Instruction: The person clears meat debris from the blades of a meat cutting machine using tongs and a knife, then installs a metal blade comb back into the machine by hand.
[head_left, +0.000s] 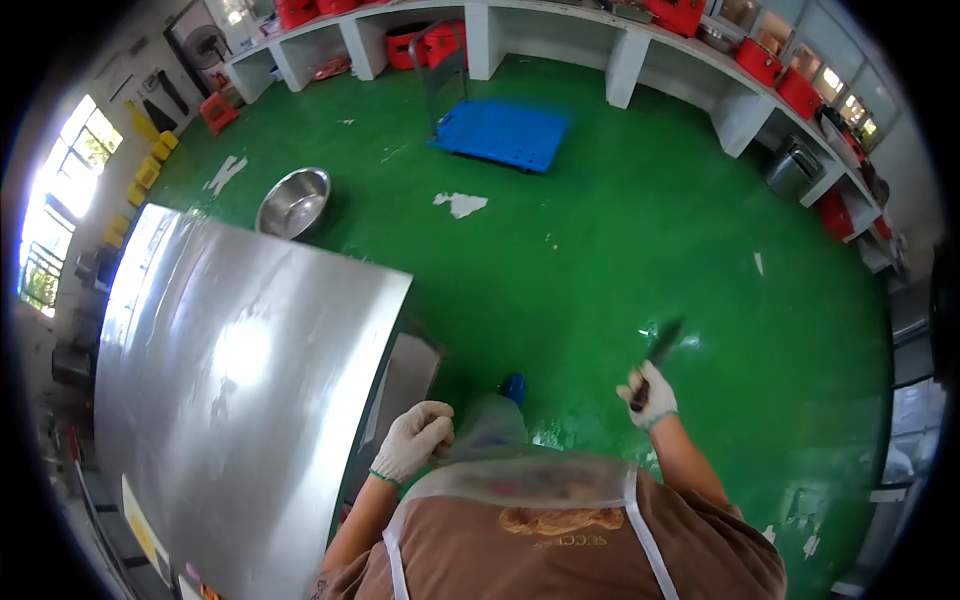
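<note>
Fingers (635,381) clamped on knife (664,343) | right hand (650,395) (gloved) extended | left hand (414,441) low, fingers curled together

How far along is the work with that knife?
Looks done: gloves and apron are on. In hand: the right hand grips the knife, its blurred blade out over the floor; the left hand is curled beside the table. Left: the knife is not set down, and no cut piece shows by it, so I can't say how much remains.
</note>
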